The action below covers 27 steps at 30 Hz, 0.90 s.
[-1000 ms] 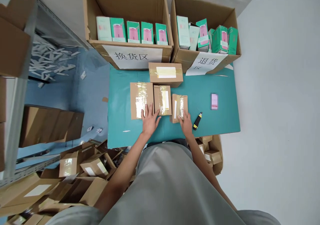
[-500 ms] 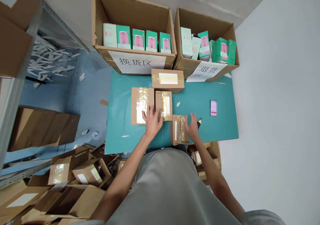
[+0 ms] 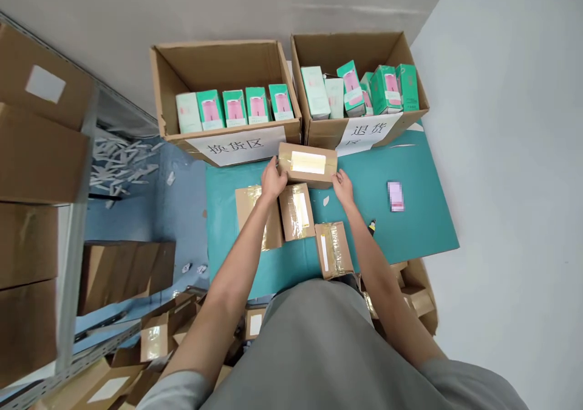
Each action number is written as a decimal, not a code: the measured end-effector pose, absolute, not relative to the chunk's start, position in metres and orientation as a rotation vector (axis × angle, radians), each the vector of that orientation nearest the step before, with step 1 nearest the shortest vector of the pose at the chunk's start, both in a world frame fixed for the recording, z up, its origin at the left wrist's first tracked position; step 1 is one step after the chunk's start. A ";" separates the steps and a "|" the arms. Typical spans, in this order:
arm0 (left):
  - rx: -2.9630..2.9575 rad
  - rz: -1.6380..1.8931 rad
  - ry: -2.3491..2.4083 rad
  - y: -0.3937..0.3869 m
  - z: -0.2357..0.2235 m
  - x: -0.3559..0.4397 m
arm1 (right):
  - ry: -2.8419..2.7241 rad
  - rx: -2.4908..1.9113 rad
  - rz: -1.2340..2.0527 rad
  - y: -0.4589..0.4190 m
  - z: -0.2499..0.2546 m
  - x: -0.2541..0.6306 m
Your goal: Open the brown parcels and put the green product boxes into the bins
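A long brown cardboard box (image 3: pixel 308 163) with a white label lies at the back of the teal table, against the two big cartons. My left hand (image 3: pixel 274 180) grips its left end and my right hand (image 3: pixel 342 187) its right end, fingers closed on it. Just in front of it is a small taped box (image 3: pixel 297 211) with a label. A larger taped box (image 3: pixel 248 206) sits to the left, partly behind my left forearm. Another taped box (image 3: pixel 334 249) stands at the table's front edge, close to my body.
Two open cartons hold green and white packages: the left carton (image 3: pixel 157 88) and the right carton (image 3: pixel 419 88). A pixelated phone (image 3: pixel 396 196) and a yellow-black cutter (image 3: pixel 372 227) lie on the teal table (image 3: pixel 414 237). A shelf stands left; cardboard boxes are piled below.
Both hands have moved forward from the nearer boxes to the ends of the long box and closed on it. The camera view has turned and shifted.
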<state>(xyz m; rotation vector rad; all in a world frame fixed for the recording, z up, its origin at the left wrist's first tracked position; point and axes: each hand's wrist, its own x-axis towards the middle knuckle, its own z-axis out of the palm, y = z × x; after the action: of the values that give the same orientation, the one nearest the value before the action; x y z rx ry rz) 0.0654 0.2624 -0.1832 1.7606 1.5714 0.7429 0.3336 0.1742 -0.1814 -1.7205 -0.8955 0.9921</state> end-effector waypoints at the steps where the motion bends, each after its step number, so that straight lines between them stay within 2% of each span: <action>1: 1.763 0.704 1.585 0.266 -0.182 0.077 | -0.851 -1.740 0.971 0.153 -0.182 0.336; 7: 1.874 0.436 1.413 0.291 -0.167 0.161 | -0.935 -1.867 1.006 0.046 -0.161 0.321; 10: 1.915 0.393 1.335 0.281 -0.153 0.163 | -1.079 -1.958 0.920 0.029 -0.151 0.320; 15: 1.989 0.623 1.388 0.181 -0.132 0.070 | -1.080 -2.141 0.690 0.047 -0.154 0.353; 19: 1.976 0.493 1.618 0.055 -0.133 0.008 | -1.273 -2.165 0.794 0.060 -0.168 0.359; 23: 1.942 0.352 1.649 -0.019 -0.155 0.013 | -1.384 -2.124 0.885 0.051 -0.180 0.337; 27: 1.827 0.409 1.776 -0.012 -0.178 0.034 | -1.396 -2.155 0.866 0.052 -0.186 0.330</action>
<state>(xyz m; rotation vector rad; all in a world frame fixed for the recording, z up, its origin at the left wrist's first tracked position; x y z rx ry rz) 0.0343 -0.0118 -0.1778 1.8266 1.7760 0.4091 0.3297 0.0519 -0.1857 -2.1545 -1.3960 0.8659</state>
